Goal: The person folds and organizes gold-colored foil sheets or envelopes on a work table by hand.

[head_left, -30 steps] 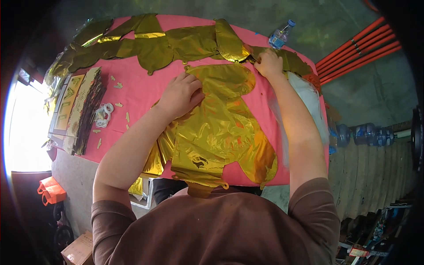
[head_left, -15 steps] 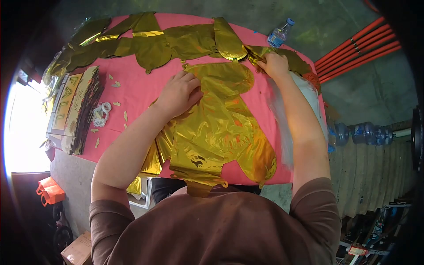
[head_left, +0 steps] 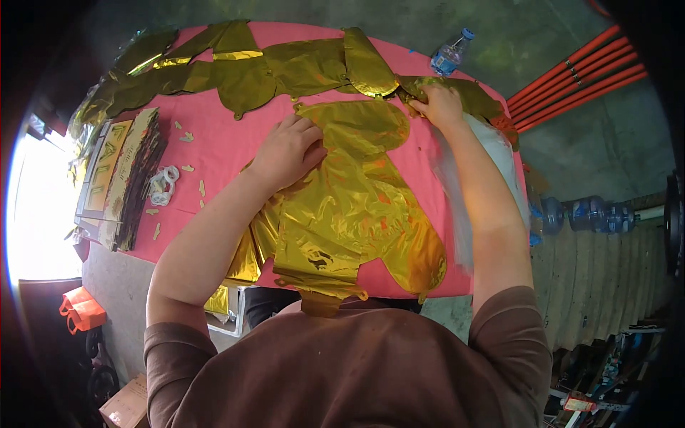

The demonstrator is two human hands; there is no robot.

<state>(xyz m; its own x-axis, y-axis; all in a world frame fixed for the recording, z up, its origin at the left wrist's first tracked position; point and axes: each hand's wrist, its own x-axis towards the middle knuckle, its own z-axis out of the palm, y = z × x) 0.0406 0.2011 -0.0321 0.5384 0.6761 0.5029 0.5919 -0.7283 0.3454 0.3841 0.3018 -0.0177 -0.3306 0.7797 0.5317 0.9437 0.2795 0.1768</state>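
A large flat gold foil balloon (head_left: 342, 192) lies across the near middle of the pink table, its lower end reaching my shirt. My left hand (head_left: 289, 148) rests on its upper left part, fingers curled in against the foil. Farther out at the right, my right hand (head_left: 441, 105) is closed on the left end of another gold foil balloon (head_left: 471, 96). That one belongs to a row of flat gold foil pieces (head_left: 307, 65) along the far edge. The fingertips of my right hand are partly hidden.
On the pink tablecloth (head_left: 207, 143) at left stand a stack of printed packets (head_left: 132, 178), a white ribbon coil (head_left: 164, 185) and several small pale tabs. Clear plastic bags (head_left: 492, 178) lie under my right forearm. A water bottle (head_left: 451, 53) stands at the far edge.
My right hand has shifted very slightly left, and the foil at its fingers has moved a little with it. My left hand stays in place.
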